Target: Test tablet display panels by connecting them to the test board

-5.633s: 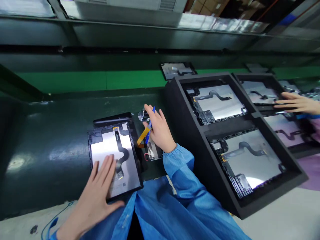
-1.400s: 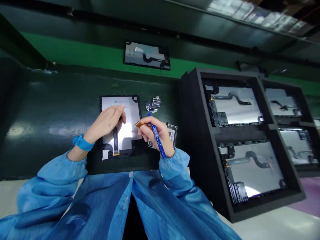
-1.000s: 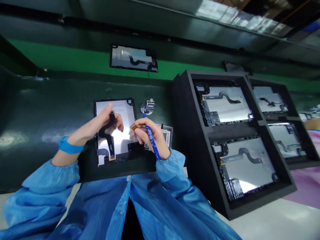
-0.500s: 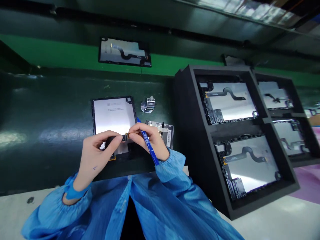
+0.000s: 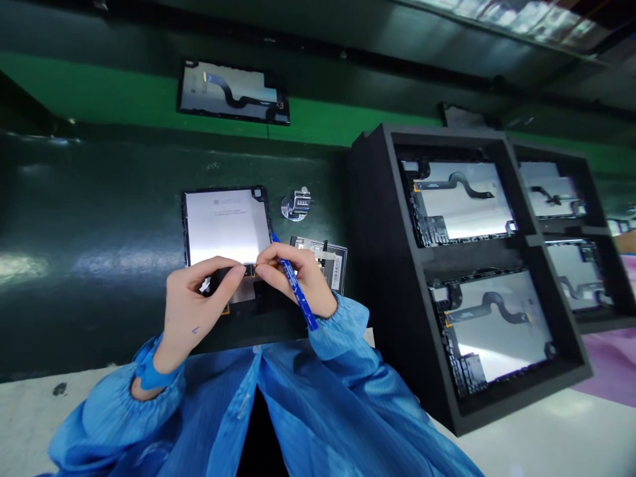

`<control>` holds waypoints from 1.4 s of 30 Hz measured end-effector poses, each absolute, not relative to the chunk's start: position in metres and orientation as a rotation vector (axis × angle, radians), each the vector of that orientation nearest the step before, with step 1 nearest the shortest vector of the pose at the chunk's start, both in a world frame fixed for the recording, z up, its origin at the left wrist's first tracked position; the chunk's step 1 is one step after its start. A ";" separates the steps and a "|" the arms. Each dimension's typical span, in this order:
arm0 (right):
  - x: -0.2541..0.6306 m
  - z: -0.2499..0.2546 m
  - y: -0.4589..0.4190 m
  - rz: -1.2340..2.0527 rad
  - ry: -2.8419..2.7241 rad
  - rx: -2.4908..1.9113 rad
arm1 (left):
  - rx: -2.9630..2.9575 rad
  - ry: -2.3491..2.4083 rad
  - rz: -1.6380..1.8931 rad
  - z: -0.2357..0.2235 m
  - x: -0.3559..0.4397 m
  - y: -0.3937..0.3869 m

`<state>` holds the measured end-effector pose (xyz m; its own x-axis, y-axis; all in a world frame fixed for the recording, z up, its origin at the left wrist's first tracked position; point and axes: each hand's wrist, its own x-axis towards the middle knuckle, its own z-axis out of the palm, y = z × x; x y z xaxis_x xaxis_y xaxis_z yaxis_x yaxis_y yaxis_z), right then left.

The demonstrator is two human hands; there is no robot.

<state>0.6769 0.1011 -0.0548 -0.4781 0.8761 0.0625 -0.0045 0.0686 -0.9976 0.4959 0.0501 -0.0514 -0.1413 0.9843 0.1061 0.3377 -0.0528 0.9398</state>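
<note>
Left hand (image 5: 201, 306): fingers pinching a black flex cable (image 5: 231, 270)
Right hand (image 5: 298, 278): fingers clenched on a blue pen (image 5: 297, 291), tips at the cable's gold connector (image 5: 251, 269)
Cable: 6 o'clock edge of a display panel (image 5: 226, 225)
Beside: black foam rack (image 5: 377, 265) at 3 o'clock, holding panels

tablet panel (image 5: 226, 225): lower edge hidden under left hand (image 5: 199, 308) and right hand (image 5: 293, 275); flex connector (image 5: 250, 269) at the fingertips too small to resolve; right of the black foam rack (image 5: 377, 265), a tan shape (image 5: 629, 242) cut off by the picture edge; blurred, identity unclear
</note>
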 end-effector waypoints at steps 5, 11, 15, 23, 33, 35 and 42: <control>0.678 -0.056 0.101 1.489 -1.603 -0.858 | 1.439 1.529 1.167 -0.051 0.497 0.049; 0.678 -0.056 0.101 1.483 -1.612 -0.845 | 1.433 1.544 1.198 -0.054 0.496 0.049; 0.678 -0.055 0.101 1.479 -1.622 -0.864 | 1.429 1.535 1.202 -0.054 0.496 0.049; 0.678 -0.054 0.101 1.463 -1.646 -0.900 | 1.479 1.556 1.136 -0.049 0.495 0.051; 0.681 -0.055 0.102 1.528 -1.737 -0.889 | 1.515 1.513 1.045 -0.045 0.495 0.053; 0.682 -0.053 0.103 1.547 -1.777 -0.853 | 1.535 1.486 1.016 -0.044 0.493 0.053; 0.671 -0.059 0.096 1.332 -1.931 -0.898 | 1.584 1.399 0.929 -0.051 0.490 0.048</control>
<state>0.6706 0.0959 -0.0590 -0.5772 0.8091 0.1104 0.1845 0.2609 -0.9476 0.4901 0.0483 -0.0512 0.1149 0.9933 0.0135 0.3981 -0.0585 0.9155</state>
